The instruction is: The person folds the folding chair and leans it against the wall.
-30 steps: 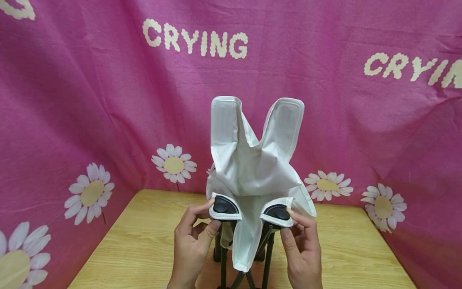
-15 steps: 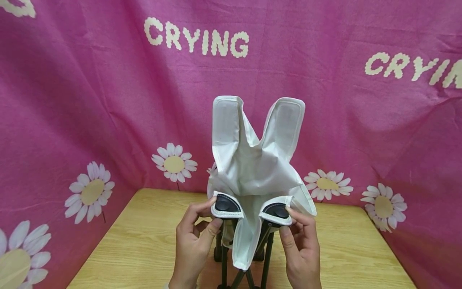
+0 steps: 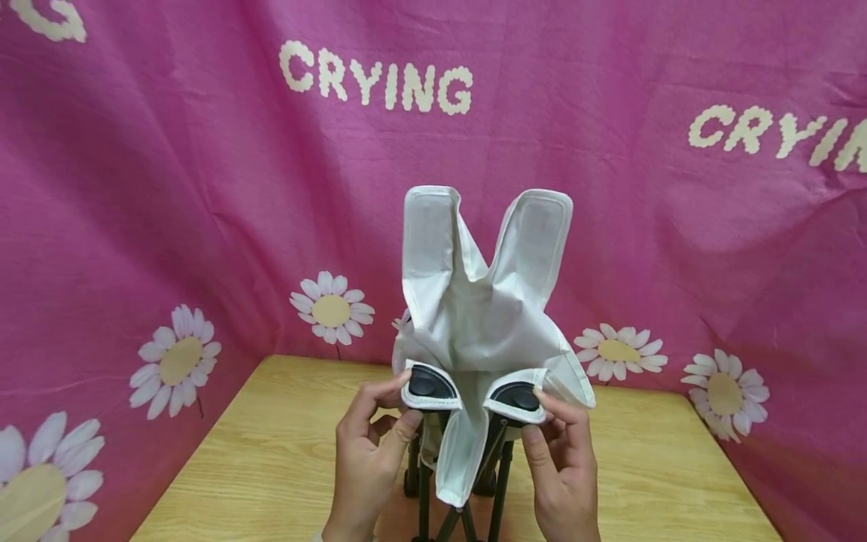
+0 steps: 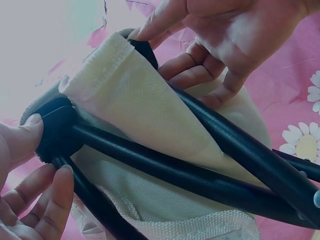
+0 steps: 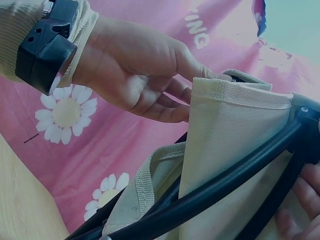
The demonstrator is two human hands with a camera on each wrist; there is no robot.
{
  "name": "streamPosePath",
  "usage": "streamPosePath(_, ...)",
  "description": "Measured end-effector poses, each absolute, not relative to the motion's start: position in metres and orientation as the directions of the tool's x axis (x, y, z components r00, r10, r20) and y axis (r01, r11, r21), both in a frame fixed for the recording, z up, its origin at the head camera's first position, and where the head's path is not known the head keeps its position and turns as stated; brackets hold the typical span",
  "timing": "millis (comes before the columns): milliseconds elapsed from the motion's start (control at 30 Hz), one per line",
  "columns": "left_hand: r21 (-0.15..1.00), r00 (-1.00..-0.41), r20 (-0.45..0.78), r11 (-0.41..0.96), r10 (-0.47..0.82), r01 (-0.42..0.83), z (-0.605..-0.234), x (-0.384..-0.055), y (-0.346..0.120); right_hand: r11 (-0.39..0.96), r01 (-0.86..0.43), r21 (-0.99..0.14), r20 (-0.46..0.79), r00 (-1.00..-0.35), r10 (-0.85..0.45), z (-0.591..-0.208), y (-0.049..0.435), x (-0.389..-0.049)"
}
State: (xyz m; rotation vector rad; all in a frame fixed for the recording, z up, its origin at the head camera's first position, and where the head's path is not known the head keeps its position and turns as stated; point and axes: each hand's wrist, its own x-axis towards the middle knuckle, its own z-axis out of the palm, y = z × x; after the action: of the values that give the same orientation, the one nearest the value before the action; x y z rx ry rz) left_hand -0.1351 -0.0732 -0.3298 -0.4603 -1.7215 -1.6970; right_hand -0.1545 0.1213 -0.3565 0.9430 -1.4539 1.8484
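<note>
A small folding chair with a white fabric seat (image 3: 497, 320) and black tubular legs (image 3: 500, 482) stands on the table. Two fabric flaps (image 3: 429, 233) rise upright at its back. My left hand (image 3: 366, 452) pinches the near left corner, where a white pocket wraps a black plastic cap (image 3: 430, 382). My right hand (image 3: 567, 467) pinches the matching right corner, thumb below and index finger on the black cap (image 3: 518, 395). Between the corners a fabric tongue (image 3: 459, 467) hangs down. In the left wrist view, black tubes (image 4: 165, 162) run under the fabric from a black joint (image 4: 60, 127).
The chair stands on a light wood table (image 3: 271, 452). Pink cloth (image 3: 203, 113) printed with daisies and lettering surrounds the table at the back and sides. A black camera (image 5: 47, 45) is strapped to my left wrist.
Both hands keep their pinch on the corners. The two corners have drawn slightly closer together, and the head view has shifted a little.
</note>
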Motion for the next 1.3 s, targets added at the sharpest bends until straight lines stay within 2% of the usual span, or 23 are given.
streamPosePath(333,0.733,-0.711,0.675,0.071,-0.198,0.676,-0.349,-0.148,-0.075,-0.217,-0.808,-0.548,0.824,-0.566,0.030,-0.357,0.120,-0.154)
streamPosePath(700,0.741,-0.716,0.667,0.075,-0.206,0.668,-0.350,-0.148,-0.074,-0.221,-0.803,-0.553,0.818,-0.574,0.036,-0.358,0.119,-0.154)
streamPosePath(967,0.731,-0.707,0.677,0.072,-0.206,0.679,-0.349,-0.148,-0.074,-0.243,-0.806,-0.540,0.826,-0.563,0.027,-0.357,0.118,-0.154)
streamPosePath(1300,0.706,-0.682,0.702,0.073,-0.206,0.704,-0.348,-0.148,-0.072,-0.227,-0.795,-0.563,0.813,-0.582,0.022,-0.355,0.117,-0.153)
